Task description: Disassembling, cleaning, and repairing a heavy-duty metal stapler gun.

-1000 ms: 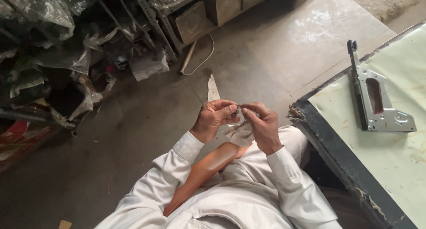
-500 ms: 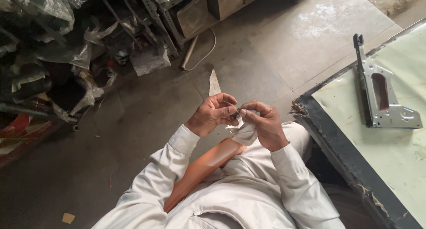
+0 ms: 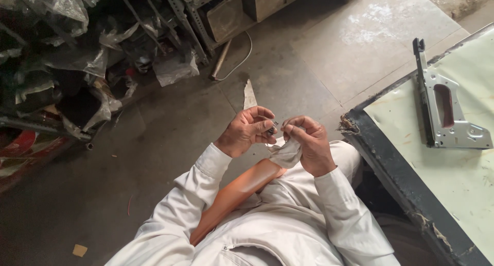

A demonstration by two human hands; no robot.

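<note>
My left hand (image 3: 247, 132) and my right hand (image 3: 309, 145) meet in front of my chest, fingertips almost touching. The left fingers pinch a small dark part (image 3: 271, 128); what it is I cannot tell. My right hand grips a crumpled grey-white cloth (image 3: 285, 153) that hangs below the fingers. A long orange-brown padded piece (image 3: 236, 191) lies across my lap under both hands. I wear pale long sleeves.
A metal staple gun (image 3: 445, 114) lies on a pale green board (image 3: 453, 178) with a dark worn edge at the right. Cluttered metal shelving with plastic bags (image 3: 77, 65) fills the left. A pale scrap (image 3: 249, 95) lies on the concrete floor.
The view has shifted slightly. My hands stay together, the fingers working at the small part and the cloth with little movement.
</note>
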